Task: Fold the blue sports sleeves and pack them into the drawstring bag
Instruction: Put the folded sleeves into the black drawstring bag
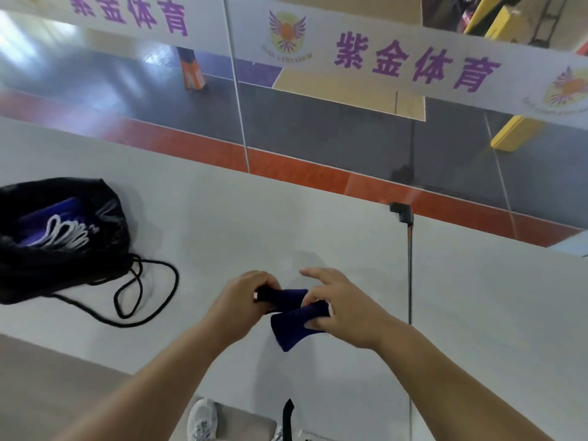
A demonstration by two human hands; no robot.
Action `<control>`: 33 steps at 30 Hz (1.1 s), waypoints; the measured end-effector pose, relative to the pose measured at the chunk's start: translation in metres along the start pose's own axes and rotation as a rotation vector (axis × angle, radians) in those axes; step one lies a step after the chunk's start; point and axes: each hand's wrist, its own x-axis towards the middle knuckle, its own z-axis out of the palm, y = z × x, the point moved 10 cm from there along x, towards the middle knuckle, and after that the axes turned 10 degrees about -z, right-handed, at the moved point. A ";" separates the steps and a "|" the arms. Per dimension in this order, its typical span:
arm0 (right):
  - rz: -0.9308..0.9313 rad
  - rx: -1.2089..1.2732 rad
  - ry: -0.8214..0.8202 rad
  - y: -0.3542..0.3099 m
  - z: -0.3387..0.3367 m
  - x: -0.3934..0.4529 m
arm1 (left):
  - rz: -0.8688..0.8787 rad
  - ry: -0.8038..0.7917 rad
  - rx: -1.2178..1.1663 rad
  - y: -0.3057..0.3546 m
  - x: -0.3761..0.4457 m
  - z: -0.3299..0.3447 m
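Observation:
A dark blue sports sleeve (294, 326) is bunched between both hands just above the white table (254, 224). My left hand (245, 300) is closed on its left end. My right hand (337, 307) grips the right part with thumb and lower fingers while the upper fingers stick out. At the far left lies the black drawstring bag (63, 243) with its mouth open, showing blue fabric with white stripes (60, 230) inside. Its black cord (143, 297) loops over the table toward the hands.
A glass wall with a banner (413, 58) stands behind the table's far edge. A black clip (401, 211) sits at a seam between table panels on the right. Below the near edge are a white shoe (202, 420) and a black strap (288, 418).

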 end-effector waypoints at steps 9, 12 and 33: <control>-0.078 -0.159 -0.002 -0.062 0.051 0.052 | 0.006 -0.094 -0.050 -0.049 -0.030 -0.065; -0.083 -0.258 -0.022 -0.092 0.072 0.077 | -0.009 -0.086 0.089 -0.082 -0.041 -0.098; -0.007 -0.373 0.219 -0.229 0.115 0.239 | -0.225 0.113 0.515 -0.260 -0.060 -0.366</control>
